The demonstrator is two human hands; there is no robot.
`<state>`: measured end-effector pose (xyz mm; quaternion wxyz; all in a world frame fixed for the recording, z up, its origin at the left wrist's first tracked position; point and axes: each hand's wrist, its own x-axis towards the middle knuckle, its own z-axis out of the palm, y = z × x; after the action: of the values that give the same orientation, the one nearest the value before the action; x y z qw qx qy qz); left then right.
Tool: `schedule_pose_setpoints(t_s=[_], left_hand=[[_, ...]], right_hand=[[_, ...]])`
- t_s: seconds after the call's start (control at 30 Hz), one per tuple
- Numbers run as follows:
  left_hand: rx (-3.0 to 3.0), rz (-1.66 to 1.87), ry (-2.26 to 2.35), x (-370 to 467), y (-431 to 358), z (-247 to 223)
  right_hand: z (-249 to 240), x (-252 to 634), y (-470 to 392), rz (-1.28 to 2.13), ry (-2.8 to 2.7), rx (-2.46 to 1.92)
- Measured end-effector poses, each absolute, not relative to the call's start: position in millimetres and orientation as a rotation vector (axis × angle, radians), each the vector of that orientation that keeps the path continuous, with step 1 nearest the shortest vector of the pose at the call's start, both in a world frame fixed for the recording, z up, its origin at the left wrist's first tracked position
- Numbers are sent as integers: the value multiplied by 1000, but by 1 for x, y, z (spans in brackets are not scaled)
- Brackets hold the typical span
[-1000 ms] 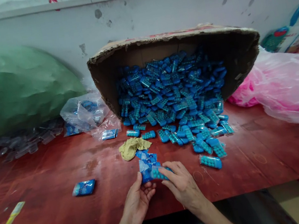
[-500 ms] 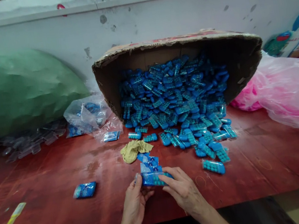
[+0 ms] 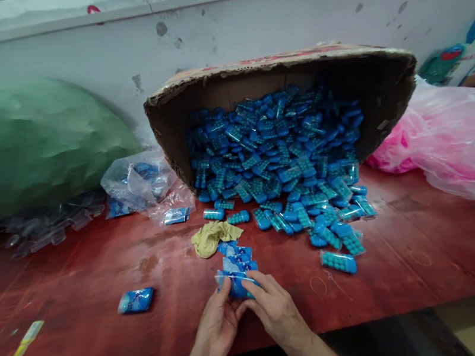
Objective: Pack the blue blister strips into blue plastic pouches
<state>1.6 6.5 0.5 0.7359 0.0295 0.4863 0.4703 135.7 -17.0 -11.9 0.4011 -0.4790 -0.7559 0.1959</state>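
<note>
Close to the table's front edge, my left hand (image 3: 218,320) is closed on the left side of a shiny blue printed sleeve (image 3: 236,286). My right hand (image 3: 280,311) pinches at the sleeve's right end, where a small clear case of turquoise balls (image 3: 250,291) barely shows past the fingers. Most of that case is hidden. Just beyond the hands lies an overlapping row of flat blue printed sleeves (image 3: 237,255). A crumpled yellowish cloth (image 3: 206,240) touches its far end. A filled blue packet (image 3: 136,300) rests to the left.
A cardboard box (image 3: 393,111) on its side spills many blue-capped cases (image 3: 279,153) onto the red table (image 3: 88,346). One case (image 3: 338,262) lies apart, nearer me. A green sack (image 3: 34,144) and clear bag (image 3: 139,184) stand left, a pink-white bag (image 3: 467,147) right.
My right hand has moved left, toward my left hand. The case of turquoise balls, which stuck out of the sleeve's right side, is now mostly out of sight.
</note>
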Motion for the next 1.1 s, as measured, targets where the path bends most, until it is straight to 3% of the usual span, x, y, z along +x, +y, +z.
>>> schedule_pose_setpoints(t_s=[0.37,0.63,1.1], left_hand=[[231,928,852,-12,10,10],[406,692,495,-21,13,2],[289,750,663,2,0,7]], right_hand=[[5,145,-8,1615,-1082,-839],[27,167,-2,1394,-1558,-982],[22,174,4,1643,-1604,-894]])
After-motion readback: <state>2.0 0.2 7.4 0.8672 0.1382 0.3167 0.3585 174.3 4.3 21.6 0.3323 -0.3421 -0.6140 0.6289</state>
